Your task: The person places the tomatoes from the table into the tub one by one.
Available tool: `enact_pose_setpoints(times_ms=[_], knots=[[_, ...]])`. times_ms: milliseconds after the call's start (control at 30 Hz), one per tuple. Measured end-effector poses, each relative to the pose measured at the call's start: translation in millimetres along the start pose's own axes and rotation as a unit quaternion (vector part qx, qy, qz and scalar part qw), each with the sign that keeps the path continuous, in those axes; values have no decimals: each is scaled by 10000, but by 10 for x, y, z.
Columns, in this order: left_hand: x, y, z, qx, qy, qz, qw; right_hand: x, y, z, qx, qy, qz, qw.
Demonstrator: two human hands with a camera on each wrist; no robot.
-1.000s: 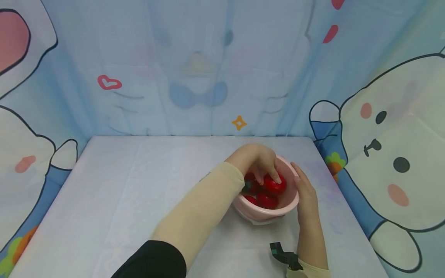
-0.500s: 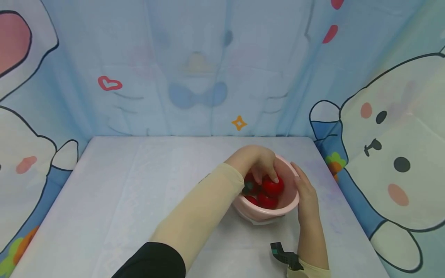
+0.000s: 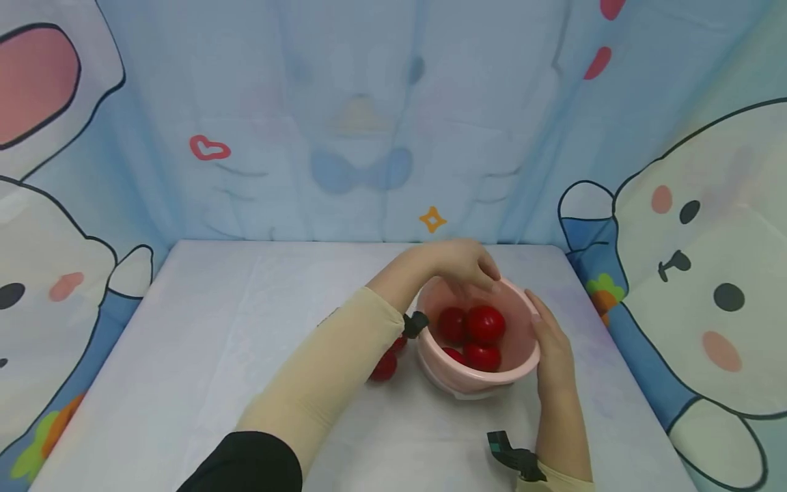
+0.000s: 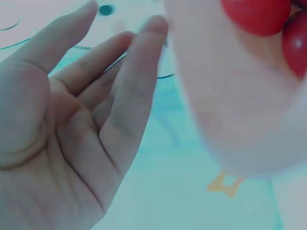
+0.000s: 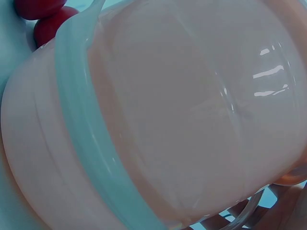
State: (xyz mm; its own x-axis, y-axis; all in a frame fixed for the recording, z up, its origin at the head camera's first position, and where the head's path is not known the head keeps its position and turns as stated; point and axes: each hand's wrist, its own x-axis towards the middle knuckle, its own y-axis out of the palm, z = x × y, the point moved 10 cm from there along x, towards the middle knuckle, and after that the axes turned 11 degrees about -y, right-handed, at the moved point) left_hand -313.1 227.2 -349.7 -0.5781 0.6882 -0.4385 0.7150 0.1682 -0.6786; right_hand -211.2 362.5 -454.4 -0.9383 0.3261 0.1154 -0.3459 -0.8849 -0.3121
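A pink bowl stands at the right of the table with several glossy red tomatoes inside. My right hand holds the bowl's right side, its fingertips at the rim; in the right wrist view its fingers show past the bowl's lower edge. Over the far rim, my left hand has its fingers extended and loosely bent. The left wrist view shows its palm and fingers holding nothing, beside the bowl wall. More red tomatoes lie on the table left of the bowl, partly behind the left forearm.
The white-covered table has a printed blue curtain behind it. Black wrist mounts sit on both forearms. A pale green band runs around the bowl's outside in the right wrist view.
My left hand has let go of a tomato in the bowl and risen to the far rim. Tomatoes left of the bowl have come into sight. The view has shifted slightly.
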Motion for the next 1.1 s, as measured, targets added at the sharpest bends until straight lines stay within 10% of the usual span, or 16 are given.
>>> enact_pose_setpoints(times_ms=[200, 367, 667, 867, 1100], knots=[[-528, -382, 207, -642, 279, -824, 9941, 18, -84, -60, -81, 191, -142, 9997], [-897, -495, 754, -1004, 14, -1579, 9823, 9, -155, -96, -130, 218, -276, 9993], [-965, 321, 2060, -1644, -1027, -1514, 9693, 48, -195, -123, -37, 160, -331, 9993], [-854, 813, 2326, -2304, -953, -1174, 9613, 56, -232, -149, -45, 205, -345, 9992], [-720, 1058, 2389, -2650, -923, -1090, 9536, 68, -233, -160, 19, 150, -366, 9992]])
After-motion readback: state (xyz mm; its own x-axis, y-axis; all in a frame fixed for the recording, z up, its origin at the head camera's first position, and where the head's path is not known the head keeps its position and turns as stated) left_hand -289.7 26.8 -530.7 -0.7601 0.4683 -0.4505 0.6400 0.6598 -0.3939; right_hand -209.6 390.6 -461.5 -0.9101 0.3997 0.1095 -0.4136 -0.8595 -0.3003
